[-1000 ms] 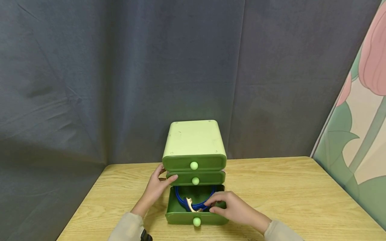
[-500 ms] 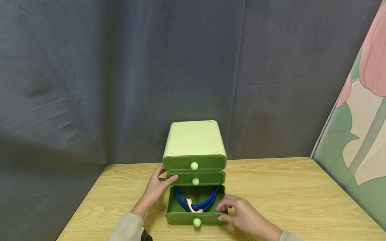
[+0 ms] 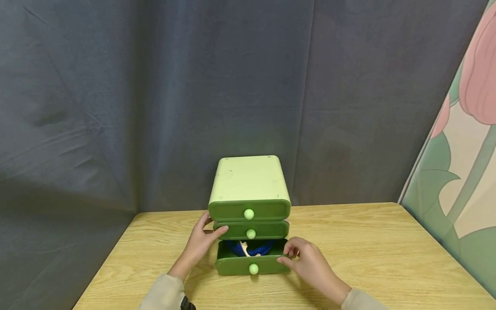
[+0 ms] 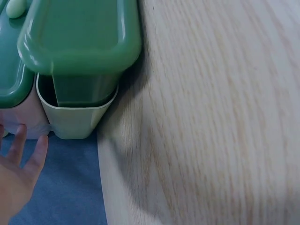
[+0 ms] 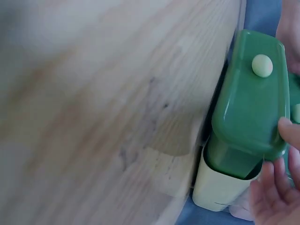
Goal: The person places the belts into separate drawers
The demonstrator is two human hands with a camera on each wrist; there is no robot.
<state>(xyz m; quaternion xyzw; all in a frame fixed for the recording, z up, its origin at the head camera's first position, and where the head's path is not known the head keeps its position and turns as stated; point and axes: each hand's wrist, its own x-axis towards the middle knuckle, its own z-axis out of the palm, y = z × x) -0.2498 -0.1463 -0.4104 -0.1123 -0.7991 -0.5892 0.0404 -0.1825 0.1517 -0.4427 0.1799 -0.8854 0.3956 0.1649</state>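
Note:
A small cabinet has a pale green top and three dark green drawers with round light green knobs. The bottom drawer is pulled part way out; in it lies a coiled blue belt with a gold buckle, partly hidden by the drawer front. My right hand pinches the right end of that drawer's front, thumb on the face and fingers behind the rim. At the cabinet's left side, my left hand rests with its thumb on the middle drawer and fingers spread along the side wall.
The cabinet stands on a light wooden table. A dark grey curtain hangs behind it, and a panel with painted tulips stands at the right. A black band shows at the left sleeve.
My right hand has left the belt, moved right to the drawer's front corner and taken hold there. The bottom drawer has slid inward, covering more of the belt. My left hand stays put.

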